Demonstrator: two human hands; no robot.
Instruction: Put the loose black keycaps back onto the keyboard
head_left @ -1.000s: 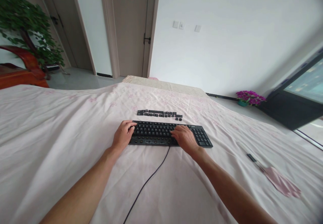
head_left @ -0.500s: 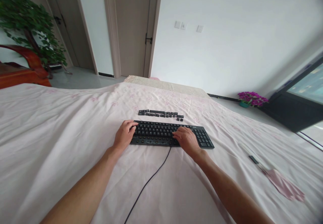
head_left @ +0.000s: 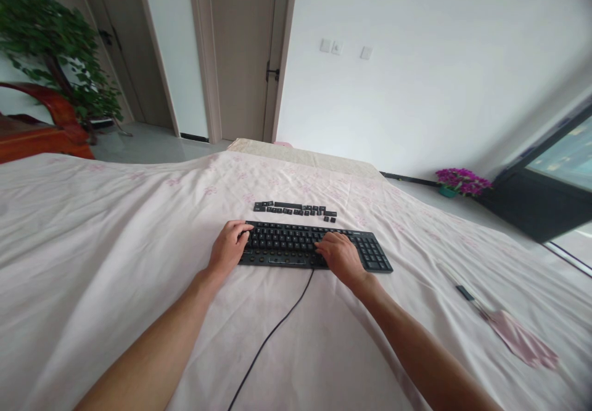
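Note:
A black keyboard (head_left: 296, 244) lies on a pale pink sheet (head_left: 115, 232). My left hand (head_left: 227, 249) rests on the keyboard's left end with its fingers curled onto the keys. My right hand (head_left: 340, 255) lies over the right part of the main keys, fingers bent down on them. Nothing held shows in either hand. Just beyond the keyboard, several loose black keycaps (head_left: 296, 208) sit in rows on the sheet. A black cable (head_left: 272, 331) runs from the keyboard's near edge toward me.
A small dark tool with a pink tassel-like cloth (head_left: 513, 331) lies on the sheet at the right. Beyond the bed are doors (head_left: 240, 53), a green plant (head_left: 50, 47) at left, purple flowers (head_left: 462, 181) and a dark window frame (head_left: 541, 201) at right.
The view shifted slightly at first, then held still. Both hands stay on the keyboard, with my right hand edging a little along the keys.

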